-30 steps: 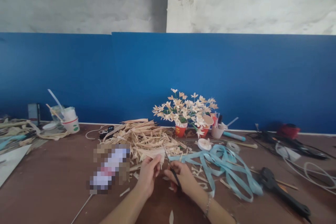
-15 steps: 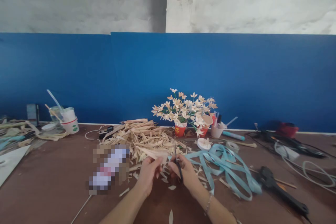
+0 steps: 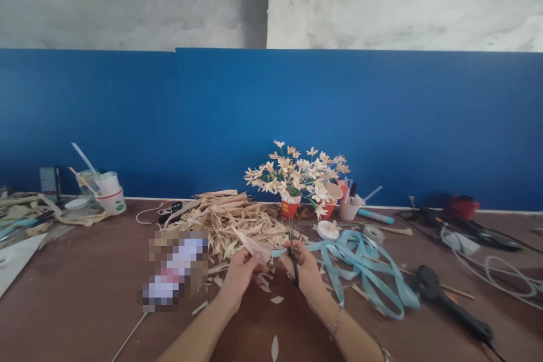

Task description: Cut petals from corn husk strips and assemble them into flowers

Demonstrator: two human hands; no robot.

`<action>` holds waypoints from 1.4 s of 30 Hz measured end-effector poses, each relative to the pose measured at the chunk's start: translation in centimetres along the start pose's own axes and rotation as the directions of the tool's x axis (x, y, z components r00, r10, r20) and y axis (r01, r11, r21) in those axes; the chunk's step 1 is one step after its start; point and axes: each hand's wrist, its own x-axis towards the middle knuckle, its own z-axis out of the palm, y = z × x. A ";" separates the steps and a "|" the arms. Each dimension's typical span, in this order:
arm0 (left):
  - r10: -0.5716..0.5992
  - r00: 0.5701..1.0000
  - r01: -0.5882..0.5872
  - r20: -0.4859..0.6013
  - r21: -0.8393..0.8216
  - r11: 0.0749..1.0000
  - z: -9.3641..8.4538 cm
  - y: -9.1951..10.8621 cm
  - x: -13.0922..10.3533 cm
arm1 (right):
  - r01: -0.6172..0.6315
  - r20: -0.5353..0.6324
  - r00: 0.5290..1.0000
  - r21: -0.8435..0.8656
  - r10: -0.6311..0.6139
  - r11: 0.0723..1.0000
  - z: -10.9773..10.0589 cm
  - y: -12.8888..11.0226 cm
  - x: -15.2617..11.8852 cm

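Pinched between the fingers of my left hand is a pale piece of dried husk, one pointed end tilting up to the left. My right hand grips a pair of dark-handled scissors, blades pointing away from me. The scissors stand a little to the right of the husk, apart from it. Small cut petal-shaped pieces lie on the brown table below and between my hands. Just beyond, a heap of dried husk strips spreads out.
Husk flowers stand in red cups at the back. Light-blue ribbon lies tangled on the right, near a black tool with a cord. A blurred-out phone-like object is at left. A blue partition borders the table.
The scissors and my right hand have moved right, away from the husk. The husk in my left hand has turned, its tip now angled upward. The whole view has shifted slightly.
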 end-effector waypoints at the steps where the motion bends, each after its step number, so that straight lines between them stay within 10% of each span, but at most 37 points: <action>1: -0.015 1.000 0.015 -0.013 -0.015 1.000 -0.1 -0.1 0.1 | 0.007 -0.004 1.000 -0.015 -0.007 1.000 0.0 0.0 0.0; 14: 0.148 0.986 -0.147 -0.072 0.016 0.989 -0.5 0.1 0.6 | 0.094 0.010 0.996 -0.109 -0.094 0.990 -0.2 0.3 0.1; 25: -0.012 0.987 -0.009 0.161 0.131 0.991 0.3 0.3 -0.7 | 0.001 0.050 0.999 -0.008 -0.001 1.000 -0.1 0.0 -0.1; 42: -0.045 0.996 0.042 0.079 0.035 0.999 0.2 0.8 -0.6 | -0.101 0.033 0.995 0.143 0.097 0.985 -0.1 -0.9 -0.3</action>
